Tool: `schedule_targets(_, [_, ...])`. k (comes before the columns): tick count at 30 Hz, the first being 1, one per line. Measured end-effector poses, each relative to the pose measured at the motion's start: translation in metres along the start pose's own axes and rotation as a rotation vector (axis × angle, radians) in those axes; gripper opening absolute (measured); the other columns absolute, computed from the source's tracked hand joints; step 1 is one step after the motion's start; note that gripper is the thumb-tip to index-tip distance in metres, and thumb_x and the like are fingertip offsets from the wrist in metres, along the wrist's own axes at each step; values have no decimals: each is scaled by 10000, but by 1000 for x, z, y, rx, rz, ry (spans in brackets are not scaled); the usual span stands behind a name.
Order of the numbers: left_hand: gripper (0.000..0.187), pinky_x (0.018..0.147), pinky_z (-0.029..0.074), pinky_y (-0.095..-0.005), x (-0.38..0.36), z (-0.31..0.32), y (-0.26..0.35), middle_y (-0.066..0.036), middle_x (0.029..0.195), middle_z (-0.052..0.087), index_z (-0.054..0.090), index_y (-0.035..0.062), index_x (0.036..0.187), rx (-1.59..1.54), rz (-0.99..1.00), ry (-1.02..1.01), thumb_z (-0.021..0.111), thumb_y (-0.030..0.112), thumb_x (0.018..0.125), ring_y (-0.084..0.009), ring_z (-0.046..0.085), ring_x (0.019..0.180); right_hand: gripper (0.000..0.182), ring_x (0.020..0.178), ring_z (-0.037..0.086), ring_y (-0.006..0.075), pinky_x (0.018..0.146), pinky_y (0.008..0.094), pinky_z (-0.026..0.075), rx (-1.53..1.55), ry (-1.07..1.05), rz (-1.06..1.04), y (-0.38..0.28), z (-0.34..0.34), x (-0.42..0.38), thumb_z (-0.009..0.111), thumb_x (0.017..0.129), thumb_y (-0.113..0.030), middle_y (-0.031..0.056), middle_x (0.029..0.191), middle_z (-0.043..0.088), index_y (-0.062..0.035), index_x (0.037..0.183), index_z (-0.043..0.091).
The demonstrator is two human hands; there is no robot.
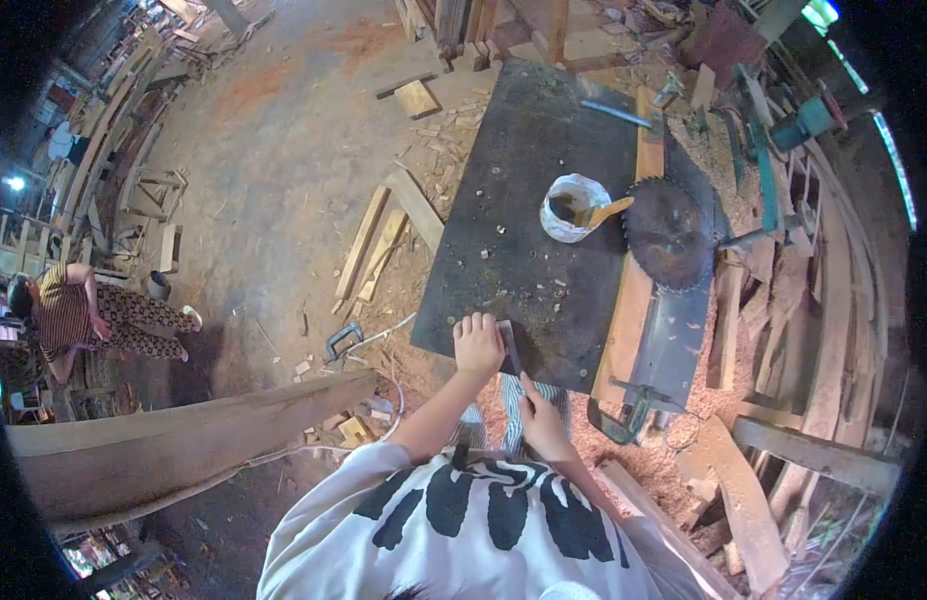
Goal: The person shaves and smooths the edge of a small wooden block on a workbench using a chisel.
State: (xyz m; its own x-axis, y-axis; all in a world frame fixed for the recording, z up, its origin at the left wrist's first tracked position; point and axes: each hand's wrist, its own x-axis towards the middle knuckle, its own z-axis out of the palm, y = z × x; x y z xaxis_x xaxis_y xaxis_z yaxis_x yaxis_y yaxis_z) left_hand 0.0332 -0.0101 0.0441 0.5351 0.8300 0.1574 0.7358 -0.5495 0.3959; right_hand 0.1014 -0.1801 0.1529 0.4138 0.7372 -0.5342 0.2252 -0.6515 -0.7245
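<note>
My left hand (480,345) rests palm down on the near edge of the dark saw table (459,270). Its fingers point away from me and lie on the surface; whatever is under the palm is hidden. In my right hand (544,414), just off the table edge, is the handle of a chisel (510,346). Its flat grey blade lies over the table, close beside my left fingers. Farther up the table stands a white tub (559,226) with dark contents and a wooden-handled brush (610,210) leaning in it.
A toothed circular saw blade (670,234) sits right of the tub, beside a wooden strip (629,310). A clamp (634,412) grips the near right corner. A thick beam (194,435) juts in from the left. Another person (94,315) is at far left.
</note>
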Motion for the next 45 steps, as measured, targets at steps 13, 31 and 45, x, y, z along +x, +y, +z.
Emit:
schedule_targets(13, [181, 914, 409, -476, -1, 3, -1, -116, 993, 585, 585, 77, 1023, -1, 9, 20, 576, 205, 895, -319, 562, 986, 494, 711, 642, 245, 753, 357, 520, -58, -73, 80, 5, -3, 0, 525, 1048, -205, 252, 933, 678, -124, 1527, 438])
schedule_targets(31, [213, 931, 404, -497, 0, -4, -1, -142, 1041, 590, 591, 60, 1081, -38, -2, -33, 557, 201, 924, -344, 555, 1036, 462, 1179, 634, 393, 952, 377, 499, 36, -98, 89, 7, -3, -10, 484, 1060, -169, 312, 1301, 597, -142, 1520, 445])
schedule_targets(45, [173, 961, 400, -529, -12, 19, -19, -181, 1026, 578, 589, 40, 1033, -283, -14, 144, 605, 88, 867, -406, 527, 1040, 505, 763, 665, 450, 717, 425, 524, 38, -11, 11, 21, 15, -14, 496, 1045, -183, 333, 899, 641, -169, 1542, 408])
